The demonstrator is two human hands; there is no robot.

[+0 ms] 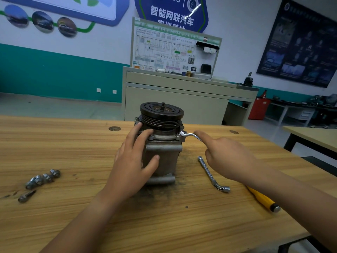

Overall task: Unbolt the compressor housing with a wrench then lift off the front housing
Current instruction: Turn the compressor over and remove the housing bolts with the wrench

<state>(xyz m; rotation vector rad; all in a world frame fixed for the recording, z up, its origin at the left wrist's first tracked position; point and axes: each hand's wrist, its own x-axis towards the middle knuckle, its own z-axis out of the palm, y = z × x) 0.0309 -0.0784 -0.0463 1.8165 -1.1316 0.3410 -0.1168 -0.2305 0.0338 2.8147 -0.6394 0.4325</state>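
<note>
Room: teaching workshop with a teal-banded wall, posters and a grey cabinet behind a wooden surface (73, 216).
Compressor (164, 156): stands upright mid-surface, with a dark grooved pulley (162, 114) on top and a grey metal body below.
Left hand (134, 161): wraps the compressor's body, thumb on the front, fingertips up at the bolted flange.
Right hand (224, 157): forefinger stretched along the handle of a wrench (189, 135) seated at the flange's right side; whether the other fingers close on it is hidden.
Loose parts: bolts (42, 178) lie well to the left; a socket wrench (212, 175) and a yellow-handled screwdriver (262, 199) lie to the right.
Handling: likely heavy, rigid cast metal, and greasy, judging by dark smudges beneath. The front housing is probably best gripped with both hands at the flange and drawn straight up.
</note>
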